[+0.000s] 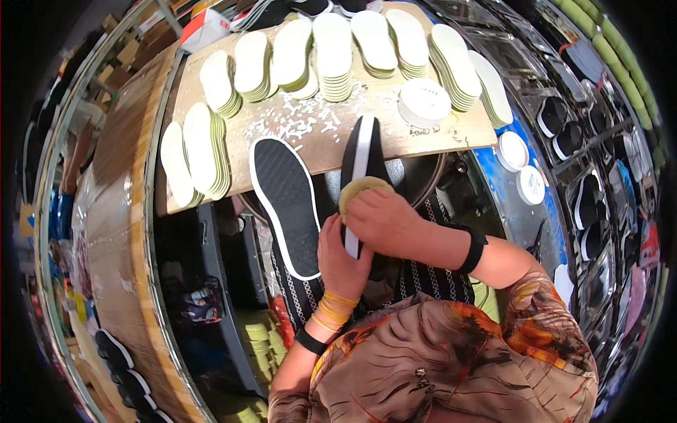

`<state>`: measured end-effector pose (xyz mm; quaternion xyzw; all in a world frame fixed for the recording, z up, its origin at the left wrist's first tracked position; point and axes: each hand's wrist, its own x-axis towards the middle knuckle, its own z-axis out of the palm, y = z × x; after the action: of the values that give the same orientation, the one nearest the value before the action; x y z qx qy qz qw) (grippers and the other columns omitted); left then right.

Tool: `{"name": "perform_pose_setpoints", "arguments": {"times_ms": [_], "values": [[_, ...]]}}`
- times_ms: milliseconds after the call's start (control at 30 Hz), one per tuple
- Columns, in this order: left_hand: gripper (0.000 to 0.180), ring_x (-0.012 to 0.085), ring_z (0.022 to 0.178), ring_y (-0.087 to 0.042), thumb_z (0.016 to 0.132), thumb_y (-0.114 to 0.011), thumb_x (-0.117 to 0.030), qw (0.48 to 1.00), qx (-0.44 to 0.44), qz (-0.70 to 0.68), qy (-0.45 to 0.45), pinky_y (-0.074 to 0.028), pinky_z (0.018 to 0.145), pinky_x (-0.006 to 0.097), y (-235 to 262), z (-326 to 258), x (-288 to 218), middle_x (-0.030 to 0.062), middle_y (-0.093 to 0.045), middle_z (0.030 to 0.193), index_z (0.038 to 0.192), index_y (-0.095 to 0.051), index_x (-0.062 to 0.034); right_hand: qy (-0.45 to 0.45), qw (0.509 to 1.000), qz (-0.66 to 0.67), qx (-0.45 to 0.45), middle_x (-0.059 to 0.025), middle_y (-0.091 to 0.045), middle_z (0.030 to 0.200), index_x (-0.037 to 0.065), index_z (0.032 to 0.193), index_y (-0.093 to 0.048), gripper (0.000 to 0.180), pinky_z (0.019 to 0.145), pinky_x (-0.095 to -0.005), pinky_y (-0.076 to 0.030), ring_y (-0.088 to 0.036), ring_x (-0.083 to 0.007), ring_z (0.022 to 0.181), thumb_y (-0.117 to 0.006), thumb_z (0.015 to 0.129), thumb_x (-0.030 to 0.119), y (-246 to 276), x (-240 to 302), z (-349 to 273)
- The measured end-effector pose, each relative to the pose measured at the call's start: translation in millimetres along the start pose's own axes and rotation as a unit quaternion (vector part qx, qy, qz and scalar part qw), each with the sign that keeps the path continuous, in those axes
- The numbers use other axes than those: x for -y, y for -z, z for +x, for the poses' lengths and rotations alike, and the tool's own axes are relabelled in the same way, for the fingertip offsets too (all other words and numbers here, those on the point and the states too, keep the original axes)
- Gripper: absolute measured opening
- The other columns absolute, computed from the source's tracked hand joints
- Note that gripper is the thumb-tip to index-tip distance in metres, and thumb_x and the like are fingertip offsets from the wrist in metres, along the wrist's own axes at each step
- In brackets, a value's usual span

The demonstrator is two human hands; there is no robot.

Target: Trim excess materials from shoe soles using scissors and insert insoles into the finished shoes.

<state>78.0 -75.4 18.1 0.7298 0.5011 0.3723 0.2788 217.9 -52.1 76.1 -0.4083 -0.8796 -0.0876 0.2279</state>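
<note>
A black shoe (364,144) with a white sole edge lies lengthwise in front of me, its toe pointing away. My left hand (343,259) is closed round its near end. In my right hand (386,220) is a round tan pad (361,187), pressed against the shoe's white edge; the fingers cover part of it. Just left of my hands a second shoe (288,201) lies sole up, with a dark textured bottom and a white rim. It rests partly against the board's near edge, over my lap.
A wooden board (331,161) ahead carries several stacks of pale insoles (333,53) along its far and left sides. White scraps (300,116) and a round white tub (424,103) lie on it. Racks of black shoes (589,201) stand right; a long brown table (123,190) runs left.
</note>
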Motion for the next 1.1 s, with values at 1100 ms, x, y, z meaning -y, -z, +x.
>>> {"name": "perform_pose_setpoints", "arguments": {"times_ms": [1100], "values": [[0.054,0.0341,0.109,-0.049,0.068,-0.071,-0.018,0.998,-0.042,-0.046,0.006,-0.039,0.094,0.042,-1.1,-2.9,8.0,0.0173,-0.052,0.118,0.114,-0.05,0.0012,-0.07,0.985,-0.124,0.093,-0.0094,-0.055,0.061,0.008,0.059,-0.056,0.004,0.054,-0.0363,-0.046,-0.058,-0.026,0.057,-0.06,0.06,0.009,7.2,11.0,25.9]]}}
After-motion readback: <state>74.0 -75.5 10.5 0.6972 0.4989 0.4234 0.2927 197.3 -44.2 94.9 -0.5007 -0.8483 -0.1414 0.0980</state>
